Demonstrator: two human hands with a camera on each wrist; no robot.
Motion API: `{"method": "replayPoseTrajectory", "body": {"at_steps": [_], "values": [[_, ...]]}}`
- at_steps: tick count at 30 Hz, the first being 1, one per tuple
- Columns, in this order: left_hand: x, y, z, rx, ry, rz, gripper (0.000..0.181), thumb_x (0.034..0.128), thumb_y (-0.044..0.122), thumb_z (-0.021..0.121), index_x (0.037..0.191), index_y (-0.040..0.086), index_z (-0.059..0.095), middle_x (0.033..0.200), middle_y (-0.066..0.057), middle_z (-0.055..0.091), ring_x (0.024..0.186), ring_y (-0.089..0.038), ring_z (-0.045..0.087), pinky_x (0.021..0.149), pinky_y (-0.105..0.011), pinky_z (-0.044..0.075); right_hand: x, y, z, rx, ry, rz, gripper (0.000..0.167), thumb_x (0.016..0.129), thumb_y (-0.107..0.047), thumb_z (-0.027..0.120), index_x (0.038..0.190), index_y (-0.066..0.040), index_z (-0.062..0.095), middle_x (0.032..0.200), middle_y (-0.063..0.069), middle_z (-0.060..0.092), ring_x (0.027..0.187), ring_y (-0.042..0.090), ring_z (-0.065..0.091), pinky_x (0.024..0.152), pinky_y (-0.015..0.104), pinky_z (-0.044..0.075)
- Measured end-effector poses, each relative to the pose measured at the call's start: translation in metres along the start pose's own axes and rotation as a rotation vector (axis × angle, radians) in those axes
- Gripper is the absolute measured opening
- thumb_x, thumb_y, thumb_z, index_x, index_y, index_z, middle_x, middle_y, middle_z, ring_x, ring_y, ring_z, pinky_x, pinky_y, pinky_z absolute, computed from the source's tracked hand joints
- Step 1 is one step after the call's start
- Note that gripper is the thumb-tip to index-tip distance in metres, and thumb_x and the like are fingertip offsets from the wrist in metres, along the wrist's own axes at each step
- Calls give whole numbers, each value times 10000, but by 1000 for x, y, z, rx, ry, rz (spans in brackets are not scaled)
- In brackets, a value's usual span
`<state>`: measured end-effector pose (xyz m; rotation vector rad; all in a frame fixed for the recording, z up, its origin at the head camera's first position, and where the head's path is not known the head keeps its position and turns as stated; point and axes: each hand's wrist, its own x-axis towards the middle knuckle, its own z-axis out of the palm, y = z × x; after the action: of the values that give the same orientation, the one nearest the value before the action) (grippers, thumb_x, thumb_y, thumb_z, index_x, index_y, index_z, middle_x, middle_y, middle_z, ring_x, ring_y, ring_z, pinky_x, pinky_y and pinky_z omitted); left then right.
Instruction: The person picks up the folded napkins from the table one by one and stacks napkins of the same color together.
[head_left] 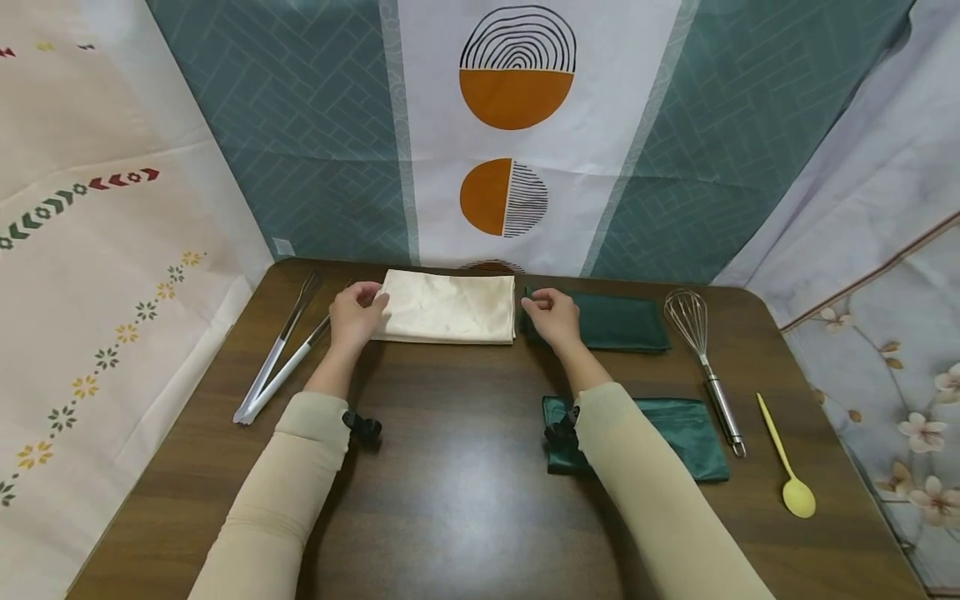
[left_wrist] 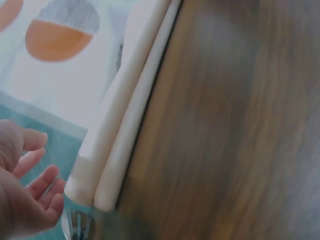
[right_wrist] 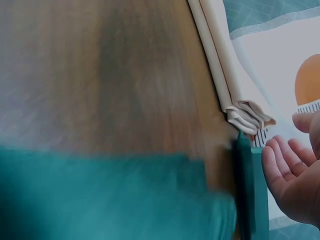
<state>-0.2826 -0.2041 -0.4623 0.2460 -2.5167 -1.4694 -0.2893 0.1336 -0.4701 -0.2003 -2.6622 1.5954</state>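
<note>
A folded cream cloth [head_left: 450,308] lies at the table's back edge, its folded layers [left_wrist: 115,120] facing the left wrist view. At its left end is my left hand [head_left: 355,319], fingers loosely bent; in the left wrist view the hand [left_wrist: 30,185] stands apart from the cloth. My right hand [head_left: 555,319] is over the left end of a folded dark green cloth [head_left: 618,322], just right of the cream one. The right wrist view shows that hand [right_wrist: 297,175] with relaxed fingers and nothing gripped.
Metal tongs [head_left: 281,358] lie at the left. A second green cloth [head_left: 682,433] is partly under my right forearm. A whisk [head_left: 705,358] and a yellow spoon [head_left: 797,496] lie at the right. Patterned fabric [head_left: 322,125] hangs behind the table.
</note>
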Motion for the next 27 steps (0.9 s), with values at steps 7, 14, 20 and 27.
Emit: {"method": "replayPoseTrajectory", "body": {"at_steps": [7, 14, 20, 27], "values": [[-26, 14, 12, -57, -136, 108, 351, 950, 148, 711, 1250, -27, 662, 1241, -222, 664, 1184, -351, 602, 1039, -478, 455, -24, 10, -19, 10, -31, -46, 432, 992, -370, 658, 1284, -52, 640, 1154, 156, 710, 1013, 318, 670, 894, 458, 532], [-56, 22, 31, -139, -253, 137, 371, 955, 141, 709, 1275, -36, 646, 1272, -223, 653, 1224, -349, 588, 1044, -468, 453, -49, 16, -43, 9, -46, -64, 489, 989, -393, 658, 1327, -43, 618, 1199, 150, 700, 1114, 308, 623, 943, 477, 510], [-79, 22, 42, -143, -301, 151, 362, 950, 137, 721, 1267, -24, 655, 1257, -201, 669, 1203, -318, 607, 1017, -458, 474, -78, 35, -67, 9, -76, -74, 532, 994, -399, 649, 1369, -28, 585, 1256, 180, 678, 1154, 343, 611, 984, 502, 491], [-95, 25, 49, -131, -318, 181, 363, 948, 133, 729, 1270, -15, 655, 1270, -192, 667, 1221, -301, 613, 1042, -441, 476, -101, 44, -85, 0, -81, -91, 535, 993, -381, 661, 1379, -23, 568, 1261, 180, 671, 1173, 365, 616, 984, 525, 494]]}}
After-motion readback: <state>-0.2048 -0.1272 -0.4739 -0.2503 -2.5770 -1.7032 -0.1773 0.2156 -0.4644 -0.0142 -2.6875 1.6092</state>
